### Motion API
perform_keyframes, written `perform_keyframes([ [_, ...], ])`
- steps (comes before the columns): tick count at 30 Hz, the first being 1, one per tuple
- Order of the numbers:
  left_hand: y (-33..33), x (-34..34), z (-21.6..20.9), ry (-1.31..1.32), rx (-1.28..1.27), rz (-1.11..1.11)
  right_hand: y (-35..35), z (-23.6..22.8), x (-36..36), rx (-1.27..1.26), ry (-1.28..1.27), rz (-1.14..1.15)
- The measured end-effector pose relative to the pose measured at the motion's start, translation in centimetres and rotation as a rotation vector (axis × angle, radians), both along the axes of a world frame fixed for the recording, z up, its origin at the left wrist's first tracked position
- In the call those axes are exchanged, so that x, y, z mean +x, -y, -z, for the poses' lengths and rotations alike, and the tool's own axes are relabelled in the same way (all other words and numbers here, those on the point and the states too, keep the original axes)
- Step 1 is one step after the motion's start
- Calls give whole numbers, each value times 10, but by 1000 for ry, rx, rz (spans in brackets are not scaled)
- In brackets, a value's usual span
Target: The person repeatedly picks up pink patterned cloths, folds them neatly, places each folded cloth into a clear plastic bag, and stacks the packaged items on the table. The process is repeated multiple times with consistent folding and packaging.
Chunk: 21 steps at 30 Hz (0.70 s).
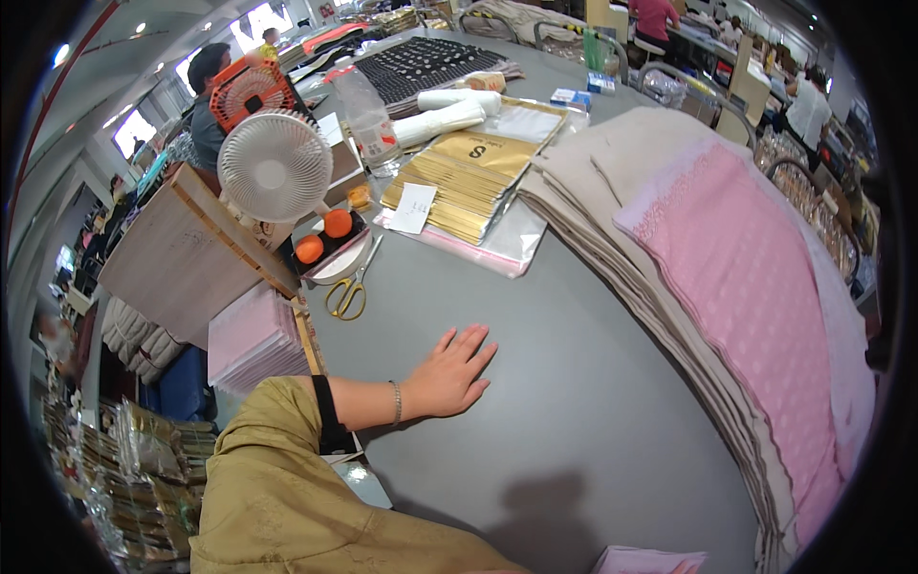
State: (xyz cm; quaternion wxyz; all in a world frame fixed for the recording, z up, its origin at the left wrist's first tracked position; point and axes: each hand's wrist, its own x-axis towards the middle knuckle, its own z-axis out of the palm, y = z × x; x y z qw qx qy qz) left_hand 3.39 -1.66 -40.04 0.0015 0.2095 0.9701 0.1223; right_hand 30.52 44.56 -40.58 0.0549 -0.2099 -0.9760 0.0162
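Observation:
My left hand (449, 375) lies flat on the grey table (574, 383), palm down with the fingers spread and nothing in it. A thin bracelet circles its wrist, and a black band holds the olive sleeve at the forearm. At the lower edge, a folded pink piece (636, 561), seemingly cloth, just enters the picture. A small bit of what looks like my right hand (686, 568) shows at its edge; its fingers are mostly cut off. Scissors with gold handles (348, 295) lie beyond my left hand, beside a dark tray holding two orange round things (323, 237).
Along the right side lie layered beige cloth (612, 153) and pink dotted fabric (736, 277). Gold packets (459, 182) sit at the back, near a clear plastic bottle (368, 120). At left are a white fan (274, 165) and a pink stack (256, 337). Other people work farther off.

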Motion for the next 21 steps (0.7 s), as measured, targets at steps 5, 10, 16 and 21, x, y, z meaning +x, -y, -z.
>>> perform_keyframes([
  [5, 2, 2, 6, -33, 28, -12, -5, 10, 3, 58, -2, 0],
  [10, 4, 4, 17, -63, 60, -26, -10, 9, -2, 81, 96, -2],
  [16, 2, 3, 25, -122, 127, -76, -7, 2, -5, 78, 164, 31],
  [21, -7, 24, 29, -185, 81, -300, -3, 13, -5, 26, 46, 180],
])
